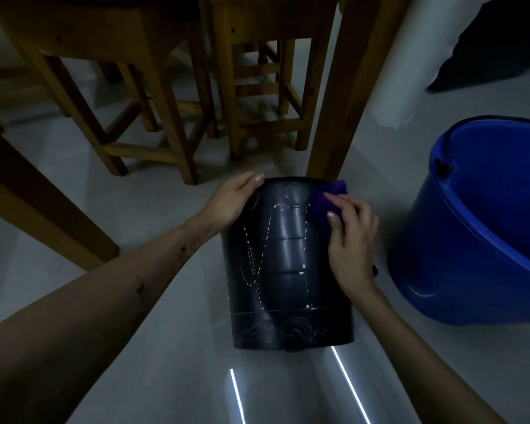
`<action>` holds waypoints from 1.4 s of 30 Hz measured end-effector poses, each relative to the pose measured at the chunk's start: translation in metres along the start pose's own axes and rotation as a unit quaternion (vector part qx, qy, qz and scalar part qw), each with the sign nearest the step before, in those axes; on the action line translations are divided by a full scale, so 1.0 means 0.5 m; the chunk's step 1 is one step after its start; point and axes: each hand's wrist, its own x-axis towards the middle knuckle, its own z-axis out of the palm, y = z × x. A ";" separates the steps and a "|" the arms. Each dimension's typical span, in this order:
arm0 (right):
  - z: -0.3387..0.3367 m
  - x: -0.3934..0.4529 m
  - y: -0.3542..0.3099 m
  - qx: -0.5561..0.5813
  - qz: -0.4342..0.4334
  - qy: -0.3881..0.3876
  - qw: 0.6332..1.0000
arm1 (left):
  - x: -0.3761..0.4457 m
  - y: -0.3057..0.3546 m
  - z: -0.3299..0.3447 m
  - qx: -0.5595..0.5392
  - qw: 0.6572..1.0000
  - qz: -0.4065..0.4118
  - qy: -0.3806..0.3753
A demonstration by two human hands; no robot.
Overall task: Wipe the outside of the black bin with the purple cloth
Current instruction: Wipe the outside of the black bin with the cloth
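The black bin (285, 270) lies on its side on the pale floor, its wide rim towards me and its base pointing away. White dotted streaks run over its upper wall. My left hand (230, 200) grips the far left corner of the bin, fingers curled over the edge. My right hand (349, 243) presses the purple cloth (328, 203) against the bin's far right side; part of the cloth is hidden under my palm, and a bit shows below my wrist.
A large blue bucket (484, 228) stands close on the right. Wooden stools (257, 87) and table legs (343, 96) crowd the floor just beyond the bin. A thick wooden leg (34, 203) slants at the left. Dark fabric (496, 47) hangs at the upper right.
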 end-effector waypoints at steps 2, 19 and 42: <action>0.003 0.001 -0.013 -0.010 -0.041 -0.014 0.999 | 0.002 0.019 -0.005 0.009 0.999 0.032 0.001; -0.029 -0.305 0.020 0.007 -0.279 -0.181 0.943 | 0.011 0.023 0.004 0.140 0.987 0.079 0.024; -0.028 -0.128 0.038 0.000 -0.075 -0.066 0.995 | 0.018 0.020 0.026 0.131 0.986 0.083 0.055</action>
